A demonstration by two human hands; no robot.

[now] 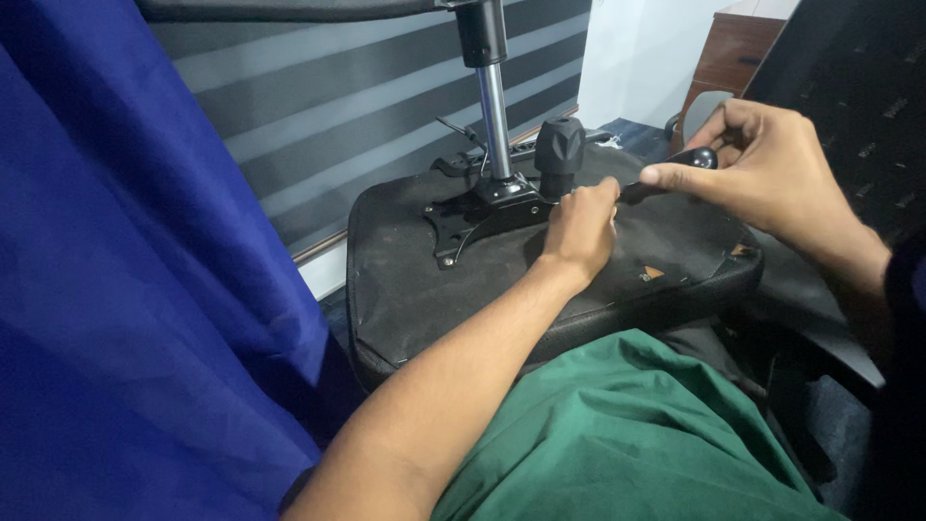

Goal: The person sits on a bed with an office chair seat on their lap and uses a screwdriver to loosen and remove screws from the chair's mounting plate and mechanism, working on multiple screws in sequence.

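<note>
While a fold of green cloth [637,425] fills the near foreground and a blue fabric sheet [125,270] hangs along the left edge, the person's left forearm runs up from the bottom of the frame to the left hand [582,230], which rests knuckles-up on the underside of an upturned office chair seat [424,280]. Its fingers [600,196] are curled closed around the near end of a slim dark tool shaft [635,191], just beside the black tension knob [559,154] that stands upright ahead of the fingertips. That shaft lies almost level, its long axis running left to right, and its rounded black handle end [701,157] points toward the right. There the right hand [762,169] pinches it, thumb stretched flat along the top and the other fingers bent over the handle, so both hands grip the one tool. Two small orange-brown tears [654,273] show in the seat's black covering, below the right thumb. Left of the left fingertips sits the black metal mounting plate [482,207], from which the chrome gas-lift column [494,121] rises straight up. Farther off, a grey striped blind [338,106] covers the wall, and a brown wooden cabinet [738,53] stands beyond the right hand.
</note>
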